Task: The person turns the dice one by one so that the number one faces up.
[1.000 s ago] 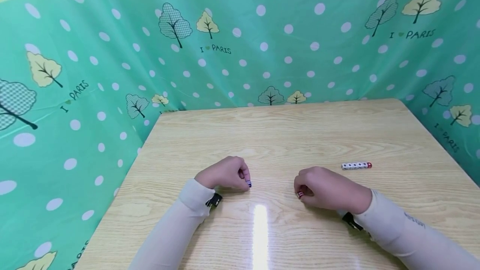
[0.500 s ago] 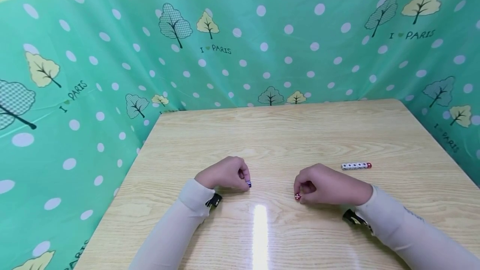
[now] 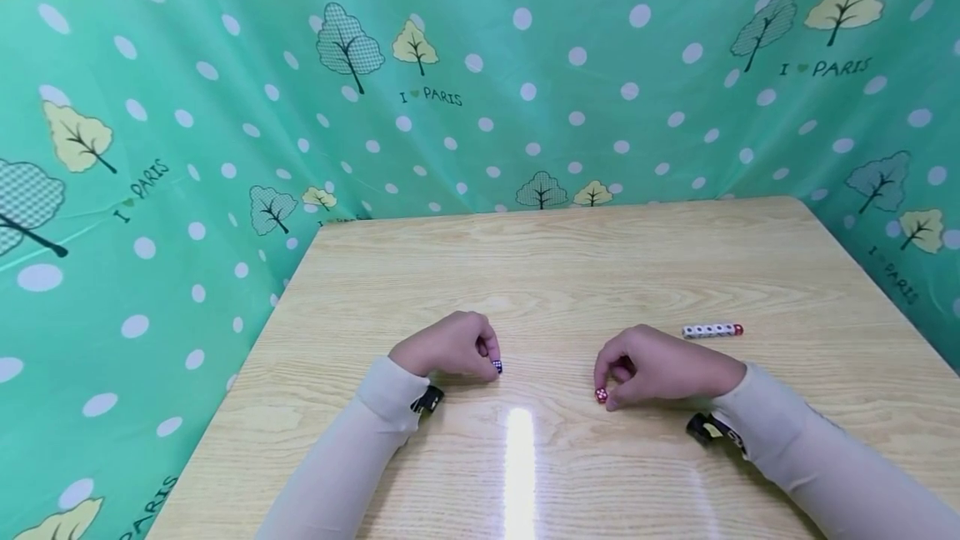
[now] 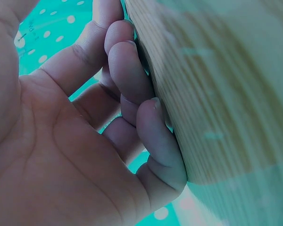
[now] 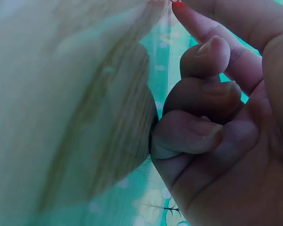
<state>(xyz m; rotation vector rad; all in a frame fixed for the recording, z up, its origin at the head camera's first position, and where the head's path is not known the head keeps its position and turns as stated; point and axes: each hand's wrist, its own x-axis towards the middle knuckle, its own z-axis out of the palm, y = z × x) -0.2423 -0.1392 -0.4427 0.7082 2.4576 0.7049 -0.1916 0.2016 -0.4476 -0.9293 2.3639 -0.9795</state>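
Note:
My left hand rests low over the table and pinches a small dark blue die with white pips between thumb and forefinger. To its right, my right hand holds a red die with white pips between forefinger and thumb, at the tabletop. In the left wrist view the curled fingers lie against the wood, and the die is out of sight. Only a red sliver of the red die shows at the top edge of the right wrist view, above the curled lower fingers.
Behind my right hand lies a straight row of white dice ending in a red die on the right. The wooden table meets a green dotted curtain at the back and sides. A bright glare streak crosses the front.
The red die has turned between the right fingers, shifting slightly left and then back right. The right wrist has rolled a little. My left hand and the blue die have stayed still.

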